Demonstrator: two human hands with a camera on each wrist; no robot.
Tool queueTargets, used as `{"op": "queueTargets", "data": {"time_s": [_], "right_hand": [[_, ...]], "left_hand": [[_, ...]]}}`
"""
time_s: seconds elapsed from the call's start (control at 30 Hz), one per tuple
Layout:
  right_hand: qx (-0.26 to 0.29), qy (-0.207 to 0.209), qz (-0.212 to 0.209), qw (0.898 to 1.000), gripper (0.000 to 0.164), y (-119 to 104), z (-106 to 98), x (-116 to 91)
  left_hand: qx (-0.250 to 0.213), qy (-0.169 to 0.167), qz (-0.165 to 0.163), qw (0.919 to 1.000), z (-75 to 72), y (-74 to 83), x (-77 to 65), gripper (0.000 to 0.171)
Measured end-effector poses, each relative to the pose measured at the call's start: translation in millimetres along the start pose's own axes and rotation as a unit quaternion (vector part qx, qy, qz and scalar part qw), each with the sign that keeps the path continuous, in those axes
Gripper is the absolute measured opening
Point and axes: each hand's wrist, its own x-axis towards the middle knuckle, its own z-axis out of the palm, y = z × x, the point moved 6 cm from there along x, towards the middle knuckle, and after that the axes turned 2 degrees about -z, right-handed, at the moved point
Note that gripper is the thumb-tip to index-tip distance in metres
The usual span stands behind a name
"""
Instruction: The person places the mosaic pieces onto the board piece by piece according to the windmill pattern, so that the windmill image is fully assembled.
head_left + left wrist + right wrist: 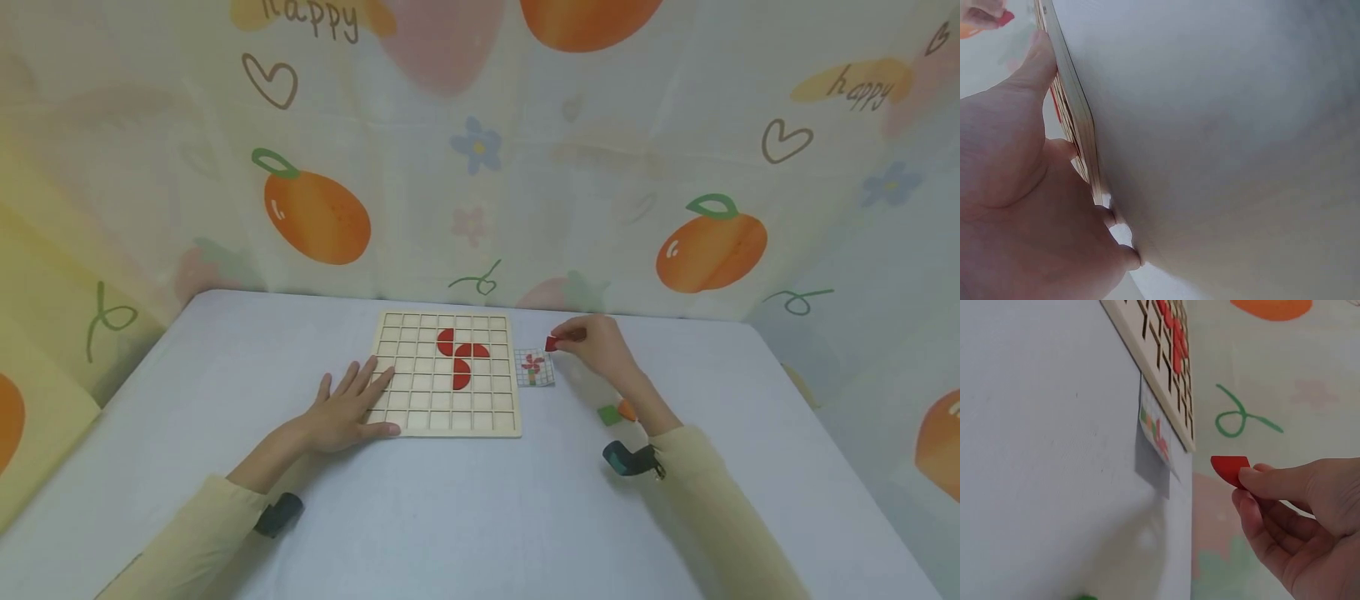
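the white table [480, 508] spreads out in front of me, with wide white cloth between the two pale sleeves. nearest, a black wrist camera [279, 515] hangs under the left sleeve. by the right forearm lie a green piece [610, 415] and an orange piece [627, 410]. my left hand [341, 417] lies flat with fingers spread, thumb and fingertips on the left side of the wooden board [427, 424]. red pieces [462, 374] sit in its squares. a small picture card [535, 378] is just beside its right edge; it shows a red pinwheel. my right hand [600, 343] pinches one red piece [552, 343] between thumb and finger, up off the table near the card. past the table's back edge, the fruit cloth [405, 142] says "happy" [862, 86] twice.
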Motion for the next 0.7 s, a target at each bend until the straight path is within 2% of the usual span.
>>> {"op": "queueTargets", "data": {"time_s": [0.4,0.7], "right_hand": [[0.017,-0.011,-0.024,1.0,0.016,-19,13,11],[0.022,-0.029,-0.016,0.999,0.014,-33,27,16]], "left_hand": [[0.0,0.001,0.0,1.0,0.4,-1.1,0.1,0.093],[0.003,0.0,0.0,1.0,0.3,-0.6,0.3,0.093]]}}
